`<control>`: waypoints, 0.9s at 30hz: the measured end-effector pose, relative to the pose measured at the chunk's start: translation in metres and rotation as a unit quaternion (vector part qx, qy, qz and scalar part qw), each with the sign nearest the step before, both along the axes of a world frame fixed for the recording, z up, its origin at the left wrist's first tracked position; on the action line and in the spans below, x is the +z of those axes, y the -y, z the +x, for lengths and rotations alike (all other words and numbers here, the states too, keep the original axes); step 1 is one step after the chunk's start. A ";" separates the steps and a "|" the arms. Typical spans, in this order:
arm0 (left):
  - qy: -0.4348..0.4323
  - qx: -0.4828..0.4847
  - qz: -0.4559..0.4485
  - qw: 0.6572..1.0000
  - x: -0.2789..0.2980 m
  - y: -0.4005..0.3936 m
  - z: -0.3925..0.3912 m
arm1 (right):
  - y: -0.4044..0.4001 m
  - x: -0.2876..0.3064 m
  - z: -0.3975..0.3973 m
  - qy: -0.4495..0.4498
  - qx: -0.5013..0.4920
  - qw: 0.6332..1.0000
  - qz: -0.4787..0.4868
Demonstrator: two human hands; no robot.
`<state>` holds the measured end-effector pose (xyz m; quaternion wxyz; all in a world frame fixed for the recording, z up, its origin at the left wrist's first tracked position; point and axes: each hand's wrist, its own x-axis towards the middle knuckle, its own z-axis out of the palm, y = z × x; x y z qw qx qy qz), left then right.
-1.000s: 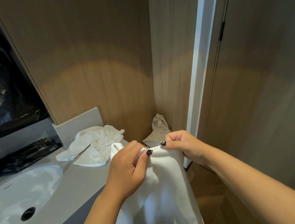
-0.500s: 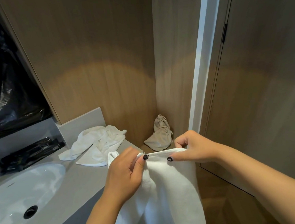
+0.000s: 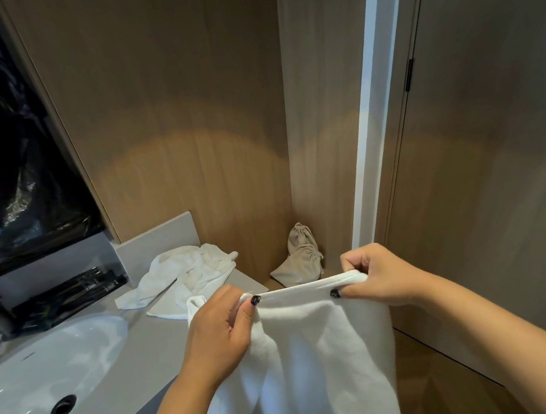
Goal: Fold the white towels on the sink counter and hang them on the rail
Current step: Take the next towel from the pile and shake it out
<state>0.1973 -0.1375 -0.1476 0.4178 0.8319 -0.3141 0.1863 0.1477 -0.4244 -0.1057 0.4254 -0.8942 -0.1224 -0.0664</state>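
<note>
The two hands have moved apart along the top hem, so the white towel (image 3: 312, 350) now hangs wider in front of the counter (image 3: 138, 344); the left hand (image 3: 219, 328) and the right hand (image 3: 373, 275) each pinch the hem, fingers clamped on it. This looks like the spreading step before the first fold, and next the hem corners must come together evenly. Farther back, a second towel (image 3: 179, 279) lies crumpled on the counter, and no rail is visible.
</note>
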 end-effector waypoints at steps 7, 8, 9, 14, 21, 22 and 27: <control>-0.055 0.071 0.044 0.995 -0.021 -0.023 0.007 | 0.026 -0.019 -0.007 0.042 -0.067 0.976 -0.202; -0.070 0.078 0.043 0.994 -0.026 -0.024 0.005 | 0.026 -0.023 -0.009 0.036 -0.073 0.971 -0.226; -0.083 0.085 0.037 0.992 -0.030 -0.025 0.003 | 0.024 -0.026 -0.011 0.031 -0.076 0.966 -0.247; -0.110 0.033 0.014 0.993 -0.028 -0.022 0.005 | -0.006 -0.021 -0.010 0.089 -0.067 0.961 -0.253; -0.077 -0.123 0.113 0.983 -0.010 0.019 -0.018 | -0.065 -0.006 -0.006 0.095 0.091 0.956 -0.261; -0.073 -0.132 0.115 0.982 -0.010 0.022 -0.019 | -0.070 -0.005 -0.006 0.095 0.104 0.955 -0.263; -0.053 -0.112 0.151 0.981 -0.014 0.024 -0.020 | -0.049 -0.005 -0.012 0.038 0.067 0.950 -0.302</control>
